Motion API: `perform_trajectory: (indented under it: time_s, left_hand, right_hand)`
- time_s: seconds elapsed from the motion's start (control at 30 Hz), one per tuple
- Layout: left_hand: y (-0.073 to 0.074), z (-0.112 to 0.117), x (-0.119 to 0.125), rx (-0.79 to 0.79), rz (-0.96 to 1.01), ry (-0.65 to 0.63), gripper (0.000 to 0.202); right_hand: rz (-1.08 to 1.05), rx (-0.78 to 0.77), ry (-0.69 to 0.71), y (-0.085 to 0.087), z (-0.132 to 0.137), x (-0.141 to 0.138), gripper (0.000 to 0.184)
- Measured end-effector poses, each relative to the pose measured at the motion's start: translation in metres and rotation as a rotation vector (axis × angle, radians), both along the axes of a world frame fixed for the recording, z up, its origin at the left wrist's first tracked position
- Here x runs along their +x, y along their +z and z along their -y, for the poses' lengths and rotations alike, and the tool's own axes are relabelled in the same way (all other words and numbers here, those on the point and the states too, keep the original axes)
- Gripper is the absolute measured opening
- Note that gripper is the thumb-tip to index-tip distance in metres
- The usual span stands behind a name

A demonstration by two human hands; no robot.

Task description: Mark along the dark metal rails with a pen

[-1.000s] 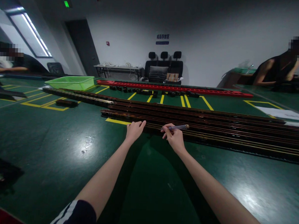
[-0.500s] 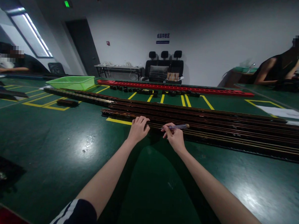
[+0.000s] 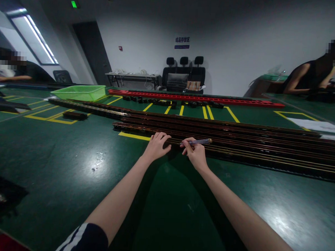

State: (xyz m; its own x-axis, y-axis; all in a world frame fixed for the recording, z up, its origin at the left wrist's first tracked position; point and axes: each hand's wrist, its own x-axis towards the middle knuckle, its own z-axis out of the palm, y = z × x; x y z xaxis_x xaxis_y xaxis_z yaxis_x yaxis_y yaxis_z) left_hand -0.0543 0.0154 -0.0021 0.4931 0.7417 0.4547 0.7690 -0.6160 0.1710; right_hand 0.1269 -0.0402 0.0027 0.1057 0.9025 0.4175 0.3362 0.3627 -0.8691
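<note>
My right hand [image 3: 194,152] is closed on a slim screwdriver [image 3: 201,141] with a see-through purplish handle. Its handle end points right, and its tip is toward the left, beside the near edge of the long dark metal rails [image 3: 254,145]. My left hand [image 3: 156,146] lies at the left end of the nearest rail, thumb and fingers apart around that end. Whether the fingers touch the rail is hard to make out. The rails lie side by side across the green table [image 3: 121,182], running off to the right.
A light green basket [image 3: 80,93] stands at the back left. Beyond the rails are a long red rack [image 3: 201,99] and several small black parts [image 3: 160,102]. A short dark piece [image 3: 74,115] lies left. White papers [image 3: 316,125] are at right. Two other people sit at the sides.
My left hand has shifted slightly right, and its thumb and fingers have spread. My right hand and the screwdriver have hardly moved.
</note>
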Motion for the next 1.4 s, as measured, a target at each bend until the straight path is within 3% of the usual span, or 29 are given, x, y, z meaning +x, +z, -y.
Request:
perform_trajectory:
  time_s: [0.73, 1.4]
  left_hand:
    - [0.0005, -0.0005, -0.0004, -0.027, 0.018, -0.007, 0.033]
    - [-0.0028, -0.0011, 0.0039, 0.088, -0.036, 0.040, 0.030]
  right_hand:
    - [-0.013, 0.002, 0.004, 0.0010, 0.0015, -0.0007, 0.032]
    - [-0.028, 0.003, 0.004, 0.0008, 0.0014, -0.0010, 0.035]
